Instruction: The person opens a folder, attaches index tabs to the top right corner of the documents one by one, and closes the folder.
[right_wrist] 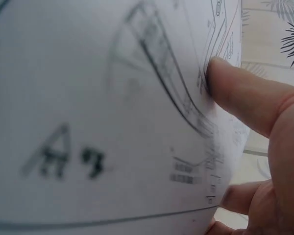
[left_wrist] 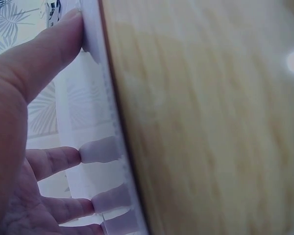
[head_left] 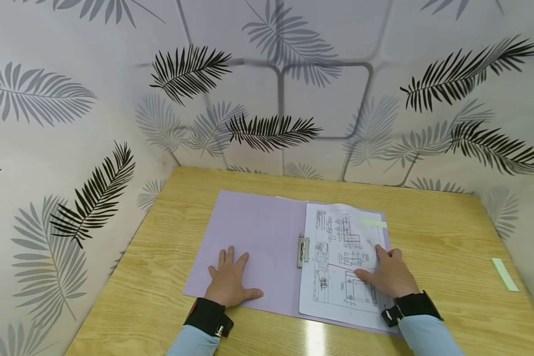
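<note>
A purple folder lies opened flat, its metal clip near the fold. Sheets with technical drawings lie on its right side, the top one slightly wavy near its upper right. My left hand rests on the lower part of the bare left cover, fingers spread; the left wrist view shows its thumb and fingertips touching the smooth purple surface. On the right half of the drawing, my right hand touches the paper, thumb and forefinger wide apart. Close up, the right thumb presses against the printed sheet.
The folder lies on a wood-grain table. A pale green strip crosses the drawing's upper right edge, and a similar strip is on the table at far right. Leaf-patterned walls border the table at back and sides.
</note>
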`<state>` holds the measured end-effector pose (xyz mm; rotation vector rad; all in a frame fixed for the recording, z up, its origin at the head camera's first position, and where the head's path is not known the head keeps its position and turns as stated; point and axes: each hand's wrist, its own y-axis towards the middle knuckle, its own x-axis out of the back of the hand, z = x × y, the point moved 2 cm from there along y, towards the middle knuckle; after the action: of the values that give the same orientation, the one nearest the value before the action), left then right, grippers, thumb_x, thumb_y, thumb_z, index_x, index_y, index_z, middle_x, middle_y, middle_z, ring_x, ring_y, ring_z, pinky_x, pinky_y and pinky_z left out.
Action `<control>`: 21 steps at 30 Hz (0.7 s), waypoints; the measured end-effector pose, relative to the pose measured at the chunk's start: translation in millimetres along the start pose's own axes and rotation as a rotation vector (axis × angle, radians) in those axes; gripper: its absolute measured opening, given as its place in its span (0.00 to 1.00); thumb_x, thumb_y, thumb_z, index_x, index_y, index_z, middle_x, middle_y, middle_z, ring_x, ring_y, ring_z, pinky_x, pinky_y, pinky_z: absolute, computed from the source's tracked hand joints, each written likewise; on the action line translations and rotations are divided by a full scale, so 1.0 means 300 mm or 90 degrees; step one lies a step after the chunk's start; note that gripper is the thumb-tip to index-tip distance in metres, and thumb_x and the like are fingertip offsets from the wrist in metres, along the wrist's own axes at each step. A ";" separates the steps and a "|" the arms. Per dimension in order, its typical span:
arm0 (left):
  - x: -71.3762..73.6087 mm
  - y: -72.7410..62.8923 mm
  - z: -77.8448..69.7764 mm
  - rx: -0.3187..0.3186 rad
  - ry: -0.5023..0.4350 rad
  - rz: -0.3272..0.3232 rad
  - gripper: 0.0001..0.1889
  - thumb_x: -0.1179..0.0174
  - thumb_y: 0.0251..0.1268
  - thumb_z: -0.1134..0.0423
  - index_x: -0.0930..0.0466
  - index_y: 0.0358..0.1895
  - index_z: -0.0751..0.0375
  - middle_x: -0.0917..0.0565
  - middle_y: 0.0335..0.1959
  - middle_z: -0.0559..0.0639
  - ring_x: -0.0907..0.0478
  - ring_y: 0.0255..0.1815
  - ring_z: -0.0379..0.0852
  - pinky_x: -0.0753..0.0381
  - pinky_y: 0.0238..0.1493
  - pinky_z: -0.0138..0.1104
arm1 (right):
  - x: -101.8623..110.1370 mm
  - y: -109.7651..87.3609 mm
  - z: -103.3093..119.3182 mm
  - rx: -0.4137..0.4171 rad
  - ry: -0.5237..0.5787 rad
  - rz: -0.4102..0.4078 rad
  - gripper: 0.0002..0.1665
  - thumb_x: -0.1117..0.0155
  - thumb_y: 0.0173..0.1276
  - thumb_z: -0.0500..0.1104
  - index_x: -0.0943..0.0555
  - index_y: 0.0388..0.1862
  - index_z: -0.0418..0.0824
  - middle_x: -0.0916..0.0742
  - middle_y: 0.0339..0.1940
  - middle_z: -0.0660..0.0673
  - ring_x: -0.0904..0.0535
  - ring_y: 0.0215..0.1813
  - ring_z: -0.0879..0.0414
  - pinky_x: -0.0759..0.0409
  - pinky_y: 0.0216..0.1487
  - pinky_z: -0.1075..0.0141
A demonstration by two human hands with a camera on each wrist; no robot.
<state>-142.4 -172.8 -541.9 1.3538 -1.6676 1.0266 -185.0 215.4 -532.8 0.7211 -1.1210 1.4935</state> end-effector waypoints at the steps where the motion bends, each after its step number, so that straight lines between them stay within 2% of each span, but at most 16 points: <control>1: 0.001 -0.001 -0.002 -0.001 0.000 -0.001 0.55 0.27 0.37 0.34 0.36 0.71 0.61 0.49 0.73 0.72 0.58 0.73 0.74 0.52 0.55 0.75 | 0.002 0.002 -0.003 -0.001 0.009 0.004 0.71 0.29 0.49 0.70 0.50 0.75 0.28 0.34 0.50 0.26 0.27 0.38 0.40 0.25 0.32 0.57; 6: 0.007 -0.003 -0.008 -0.004 0.004 -0.005 0.55 0.27 0.37 0.34 0.36 0.70 0.61 0.49 0.73 0.73 0.58 0.72 0.74 0.51 0.55 0.75 | 0.024 0.011 -0.043 0.031 0.077 0.024 0.72 0.31 0.53 0.68 0.58 0.75 0.27 0.36 0.59 0.20 0.25 0.43 0.38 0.20 0.39 0.50; 12: 0.005 -0.002 -0.003 -0.005 0.008 -0.004 0.55 0.28 0.38 0.33 0.35 0.70 0.61 0.49 0.72 0.73 0.57 0.72 0.75 0.50 0.55 0.75 | 0.090 -0.014 -0.100 0.062 0.252 0.091 0.61 0.38 0.66 0.61 0.62 0.76 0.30 0.26 0.54 0.27 0.22 0.43 0.46 0.20 0.40 0.59; 17: 0.004 -0.004 -0.001 0.001 0.010 -0.001 0.55 0.28 0.38 0.33 0.36 0.71 0.60 0.49 0.73 0.73 0.57 0.72 0.74 0.50 0.55 0.75 | 0.150 -0.051 -0.121 0.068 0.405 0.155 0.50 0.51 0.76 0.57 0.66 0.77 0.33 0.26 0.59 0.27 0.22 0.48 0.46 0.22 0.47 0.58; 21: 0.011 -0.007 -0.006 0.000 0.005 -0.002 0.55 0.27 0.38 0.35 0.35 0.70 0.61 0.49 0.73 0.73 0.58 0.72 0.74 0.51 0.55 0.75 | 0.172 -0.067 -0.129 0.097 0.515 0.178 0.42 0.59 0.80 0.53 0.65 0.77 0.35 0.25 0.59 0.31 0.21 0.49 0.48 0.21 0.47 0.60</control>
<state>-140.8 -172.7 -537.9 1.3501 -1.6593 1.0291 -172.6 270.8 -496.0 0.0112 -0.4957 1.8730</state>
